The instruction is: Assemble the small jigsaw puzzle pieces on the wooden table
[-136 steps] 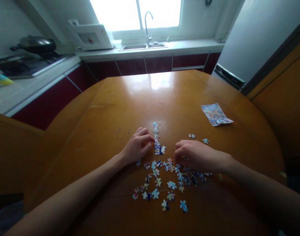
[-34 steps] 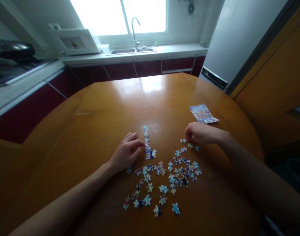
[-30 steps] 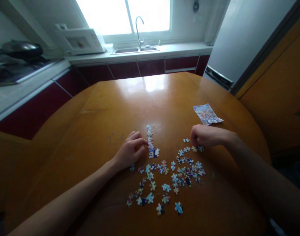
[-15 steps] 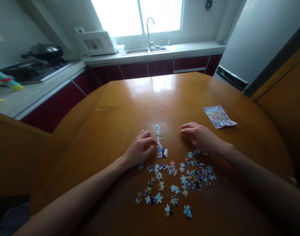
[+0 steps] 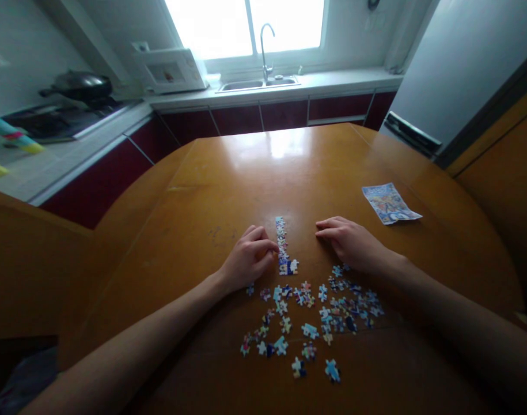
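Though loose pcs [image 5: 310,330] nearby, both hands [image 5: 249,257] [image 5: 351,243] narrow (contents unclear), strip [image 5: 281,231] btwn, leaflet [image 5: 390,203] far R.

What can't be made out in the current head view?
Head view:
Right hand: whether it holds anything, hidden by its own back.
Loose jigsaw pieces: printed details, too small.
Printed sheet: wording, too small and blurred.
Window: outdoors, lost in glare.
Refrigerator: cut off by top edge.

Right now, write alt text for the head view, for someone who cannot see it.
The left hand rests at the edge of a strip of joined jigsaw; the right hand is to its right, grip unclear. Loose pieces lie nearer the viewer on the wooden table, a picture sheet farther right.
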{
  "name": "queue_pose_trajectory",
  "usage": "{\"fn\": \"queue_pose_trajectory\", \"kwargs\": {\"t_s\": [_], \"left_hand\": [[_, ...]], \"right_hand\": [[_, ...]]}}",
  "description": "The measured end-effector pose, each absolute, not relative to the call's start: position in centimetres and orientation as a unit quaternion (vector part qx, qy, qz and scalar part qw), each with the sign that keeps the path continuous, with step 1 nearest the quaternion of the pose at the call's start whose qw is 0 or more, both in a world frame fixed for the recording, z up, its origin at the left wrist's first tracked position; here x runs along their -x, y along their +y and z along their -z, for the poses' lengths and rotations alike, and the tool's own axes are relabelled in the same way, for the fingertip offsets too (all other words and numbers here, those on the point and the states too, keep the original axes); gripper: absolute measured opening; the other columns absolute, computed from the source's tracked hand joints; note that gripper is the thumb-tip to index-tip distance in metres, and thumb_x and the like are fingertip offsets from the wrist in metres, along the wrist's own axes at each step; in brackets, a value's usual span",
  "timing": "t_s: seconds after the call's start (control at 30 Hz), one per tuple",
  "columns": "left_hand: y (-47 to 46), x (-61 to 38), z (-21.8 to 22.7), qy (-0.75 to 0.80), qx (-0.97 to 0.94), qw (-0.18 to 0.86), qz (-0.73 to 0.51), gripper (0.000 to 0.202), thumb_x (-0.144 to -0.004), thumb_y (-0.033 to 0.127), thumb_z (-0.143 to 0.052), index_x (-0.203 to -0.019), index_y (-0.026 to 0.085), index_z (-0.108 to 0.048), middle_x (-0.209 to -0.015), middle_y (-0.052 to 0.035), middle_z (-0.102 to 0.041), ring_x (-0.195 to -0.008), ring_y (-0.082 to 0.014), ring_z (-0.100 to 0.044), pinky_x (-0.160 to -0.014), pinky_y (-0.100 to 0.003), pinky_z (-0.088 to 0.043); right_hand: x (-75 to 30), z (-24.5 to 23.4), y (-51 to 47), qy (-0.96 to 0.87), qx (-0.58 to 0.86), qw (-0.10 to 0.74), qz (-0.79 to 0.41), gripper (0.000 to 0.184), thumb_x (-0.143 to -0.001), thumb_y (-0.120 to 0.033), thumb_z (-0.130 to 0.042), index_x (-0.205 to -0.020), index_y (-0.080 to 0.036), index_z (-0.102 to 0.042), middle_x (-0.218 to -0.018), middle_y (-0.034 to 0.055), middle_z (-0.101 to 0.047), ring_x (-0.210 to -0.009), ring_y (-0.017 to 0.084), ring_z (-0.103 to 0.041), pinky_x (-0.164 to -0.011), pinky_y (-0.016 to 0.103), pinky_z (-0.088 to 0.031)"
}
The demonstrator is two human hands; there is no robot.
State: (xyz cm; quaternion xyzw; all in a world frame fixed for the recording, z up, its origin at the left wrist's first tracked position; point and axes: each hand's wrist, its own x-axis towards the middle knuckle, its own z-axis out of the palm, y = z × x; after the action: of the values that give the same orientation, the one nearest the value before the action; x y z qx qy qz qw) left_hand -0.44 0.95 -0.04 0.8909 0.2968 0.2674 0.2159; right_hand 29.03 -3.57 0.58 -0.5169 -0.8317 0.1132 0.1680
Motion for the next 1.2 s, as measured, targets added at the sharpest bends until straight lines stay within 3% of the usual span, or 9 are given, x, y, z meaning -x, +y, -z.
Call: {"fn": "queue_pose_trajectory", "kwargs": {"t_s": [1.2], "left_hand": [[0.86, 0.30, -0.15, 0.284, -0.888, 0.223, -0.285, 0.021, -0.089, 0.014, -0.055, -0.088, 0.019, -0.075, -0.080, -0.0039, -0.054, -0.084, -0.0190, -0.049, -0.076, -0.032, -0.046]], "right_hand": [[-29.04, -0.25, -3.43, -0.826, 0.511, 0.211, -0.105, 0.029, -0.093, -0.012, -0.053, -0.105, -0.021, -0.078, -0.122, 0.0088, -0.071, -0.113, 0.026, -0.063, -0.099, 0.044, -0.053]]}}
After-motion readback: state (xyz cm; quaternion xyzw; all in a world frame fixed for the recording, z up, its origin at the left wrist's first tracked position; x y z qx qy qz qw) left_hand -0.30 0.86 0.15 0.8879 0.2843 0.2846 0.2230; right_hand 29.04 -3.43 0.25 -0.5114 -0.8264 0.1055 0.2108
